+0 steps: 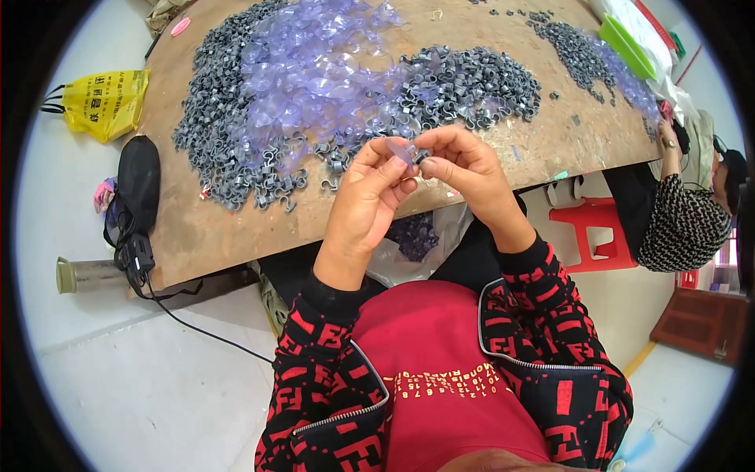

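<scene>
Above the near edge of the table, my left hand (363, 200) pinches a clear violet suction cup (399, 150) between thumb and fingertips. My right hand (476, 175) meets it from the other side, its thumb and forefinger closed on a small grey plastic clip (421, 156). Cup and clip touch or nearly so; fingers hide whether they are joined. Just beyond my hands lies a heap of loose violet suction cups (307, 75). Grey clips (472, 85) are heaped to its right, and more grey clips (211, 126) lie along its left side.
A plastic bag (417, 236) with violet pieces hangs below the table edge (259, 245). At left are a yellow bag (106, 102), a black pouch (138, 181) with cables, and a bottle (82, 275). A co-worker (684, 224), red stool (591, 228) and green tray (625, 46) are at right.
</scene>
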A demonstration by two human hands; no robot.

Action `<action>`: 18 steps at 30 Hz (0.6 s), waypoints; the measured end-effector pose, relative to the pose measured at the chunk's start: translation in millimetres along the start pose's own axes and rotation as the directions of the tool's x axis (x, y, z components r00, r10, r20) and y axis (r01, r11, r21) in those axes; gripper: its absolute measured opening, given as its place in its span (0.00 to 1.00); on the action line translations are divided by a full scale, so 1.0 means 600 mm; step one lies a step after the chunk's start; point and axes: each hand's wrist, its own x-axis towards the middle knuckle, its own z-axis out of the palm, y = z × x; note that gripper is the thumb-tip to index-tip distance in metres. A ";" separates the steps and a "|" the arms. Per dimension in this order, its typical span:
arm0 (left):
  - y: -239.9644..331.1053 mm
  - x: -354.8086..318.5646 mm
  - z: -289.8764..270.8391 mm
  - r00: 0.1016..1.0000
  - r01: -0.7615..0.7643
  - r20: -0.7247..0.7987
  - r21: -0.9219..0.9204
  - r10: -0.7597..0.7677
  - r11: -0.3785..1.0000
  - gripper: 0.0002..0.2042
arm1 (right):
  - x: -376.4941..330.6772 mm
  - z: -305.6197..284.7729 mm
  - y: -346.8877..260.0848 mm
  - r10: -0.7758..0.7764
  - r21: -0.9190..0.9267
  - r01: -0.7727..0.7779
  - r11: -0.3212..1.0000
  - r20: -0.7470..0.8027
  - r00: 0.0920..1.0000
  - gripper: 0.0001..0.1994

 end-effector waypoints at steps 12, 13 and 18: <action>-0.015 -0.012 0.018 0.919 -0.322 0.009 0.594 0.394 0.738 0.06 | -0.019 0.008 -0.012 -0.125 -0.436 0.110 0.893 -0.007 0.992 0.12; -0.015 -0.014 0.012 0.918 -0.330 0.019 0.588 0.396 0.738 0.06 | -0.018 0.006 -0.012 -0.118 -0.442 0.113 0.890 0.017 0.993 0.11; -0.014 -0.016 0.020 0.922 -0.320 0.076 0.698 0.379 0.641 0.07 | -0.016 -0.002 -0.010 -0.170 -0.461 0.177 0.870 0.056 0.984 0.10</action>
